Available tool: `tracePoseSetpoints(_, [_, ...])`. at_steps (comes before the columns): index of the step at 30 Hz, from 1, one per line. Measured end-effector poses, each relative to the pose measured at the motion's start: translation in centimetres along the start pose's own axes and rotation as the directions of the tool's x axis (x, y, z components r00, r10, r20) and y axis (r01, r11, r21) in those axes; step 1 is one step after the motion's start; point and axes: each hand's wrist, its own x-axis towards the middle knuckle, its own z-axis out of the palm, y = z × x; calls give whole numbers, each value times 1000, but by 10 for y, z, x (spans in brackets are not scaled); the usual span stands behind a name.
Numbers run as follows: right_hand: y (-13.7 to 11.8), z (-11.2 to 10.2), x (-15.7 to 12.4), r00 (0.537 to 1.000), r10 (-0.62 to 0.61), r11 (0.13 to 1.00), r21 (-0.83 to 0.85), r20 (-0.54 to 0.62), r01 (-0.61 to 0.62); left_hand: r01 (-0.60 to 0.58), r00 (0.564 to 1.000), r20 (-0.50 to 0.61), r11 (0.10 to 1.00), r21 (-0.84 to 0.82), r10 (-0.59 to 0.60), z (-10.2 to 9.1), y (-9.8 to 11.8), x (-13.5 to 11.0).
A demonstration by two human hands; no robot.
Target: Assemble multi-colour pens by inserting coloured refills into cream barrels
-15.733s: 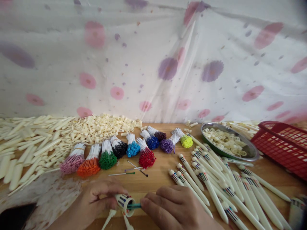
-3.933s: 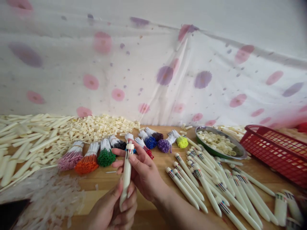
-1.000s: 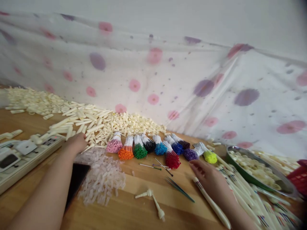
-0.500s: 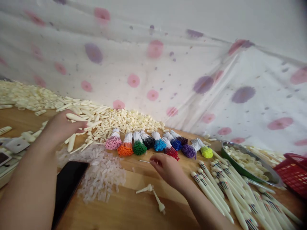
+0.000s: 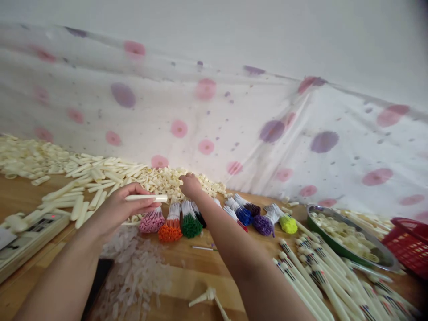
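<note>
My left hand (image 5: pixel 138 200) is closed round a cream pen barrel (image 5: pixel 147 198), which lies nearly level above the pink-tipped refills. My right hand (image 5: pixel 191 185) reaches over the refill bundles to a heap of small cream plastic parts (image 5: pixel 163 178), its fingers curled together; what they pinch, if anything, is hidden. Below are bundles of refills with pink (image 5: pixel 152 220), orange (image 5: pixel 170 229) and green (image 5: pixel 191 225) tips; my right forearm partly covers others. A single thin white refill (image 5: pixel 203 248) rests on the wood in front of them.
Clear small tubes (image 5: pixel 137 272) partly cover a dark phone (image 5: pixel 100 281). Multicolour pens (image 5: pixel 321 272) lie at the right, near a green-sided metal bowl (image 5: pixel 351 236) of cream rings and a red basket (image 5: pixel 408 245). A power strip (image 5: pixel 36 236) sits at the left; cream joined parts (image 5: pixel 209 295) lie in front.
My left hand has come right and nearer with the barrel. My right hand has left the table by the single refill and moved up to the small-parts heap. The camera has tilted up.
</note>
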Motion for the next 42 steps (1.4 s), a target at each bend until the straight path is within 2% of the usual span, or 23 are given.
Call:
tracePoseSetpoints(4, [-6, 7, 17, 999, -22, 996, 85, -26, 24, 49, 999, 4, 997, -55, -49, 3, 0, 1])
tracePoseSetpoints(8, [1, -2, 6, 993, 4, 968, 248, -119, 26, 106, 994, 49, 984, -140, -100, 13, -2, 2])
tracePoseSetpoints(11, [8, -18, -36, 979, 4, 916, 393, -202, 78, 160, 984, 118, 963, -219, -136, 24, -5, 2])
tracePoseSetpoints(17, [30, -49, -169, 961, -117, 802, 547, -249, 240, 278, 933, 321, 896, -347, -165, 57, -15, -6])
tracePoseSetpoints(19, [39, -57, -199, 973, -97, 721, 659, -209, 213, 325, 907, 380, 874, -362, -180, 70, -19, -12])
tracePoseSetpoints(21, [46, -63, -217, 971, -74, 726, 655, -227, 208, 367, 881, 431, 858, -360, -196, 81, -22, -18])
tracePoseSetpoints(24, [54, -73, -228, 920, -146, 849, 431, -363, 305, 431, 837, 503, 827, -362, -215, 94, -25, -27])
tracePoseSetpoints(27, [58, -81, -231, 869, -290, 881, 244, -400, 406, 478, 806, 544, 796, -370, -231, 101, -28, -32])
tracePoseSetpoints(31, [59, -81, -229, 854, -352, 856, 238, -383, 459, 498, 797, 545, 795, -347, -261, 103, -32, -33])
tracePoseSetpoints(42, [61, -76, -226, 811, -423, 819, 213, -403, 533, 472, 820, 505, 818, -329, -270, 106, -34, -30])
